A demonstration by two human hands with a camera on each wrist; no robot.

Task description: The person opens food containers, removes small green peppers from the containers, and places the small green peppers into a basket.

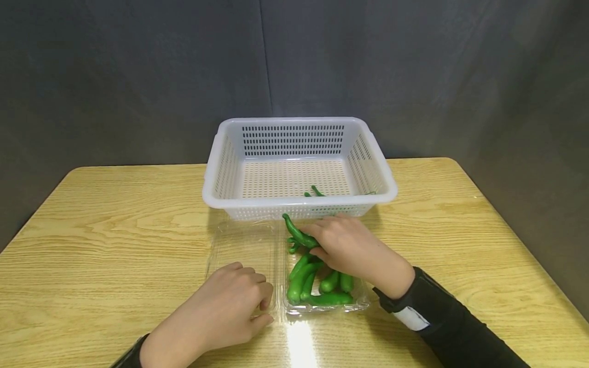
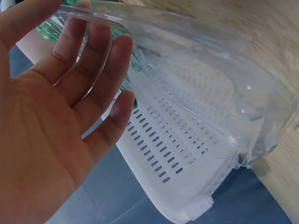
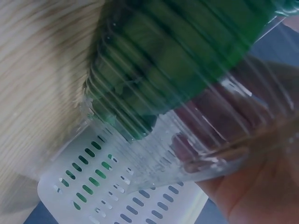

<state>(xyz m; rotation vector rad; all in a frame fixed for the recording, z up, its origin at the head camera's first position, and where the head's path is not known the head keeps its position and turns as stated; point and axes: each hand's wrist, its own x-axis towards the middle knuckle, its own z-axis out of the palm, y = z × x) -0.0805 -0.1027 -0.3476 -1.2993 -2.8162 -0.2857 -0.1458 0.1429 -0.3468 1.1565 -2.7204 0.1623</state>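
Note:
My right hand [image 1: 342,245] pinches a long green pepper [image 1: 298,234] between thumb and fingers, over the right half of a hinged clear plastic box [image 1: 294,309]. Several green peppers [image 1: 296,286] lie in that half, mostly toward its near side. Through the ribbed clear wall, the right wrist view shows green peppers [image 3: 187,56] close up, with part of the right hand [image 3: 261,186] behind. Over the near part of the box's open lid [image 1: 244,240] is my left hand [image 1: 230,301], fingers loosely bent and nothing held. In the left wrist view its fingertips [image 2: 122,46] overlap the lid's edge.
Behind the box stands a white perforated basket [image 1: 299,201]. A few green pepper stems [image 1: 317,191] show above its near wall, which hides the rest of them. Everything rests on a wood-grain table [image 1: 115,230], with a dark grey wall [image 1: 138,76] beyond it.

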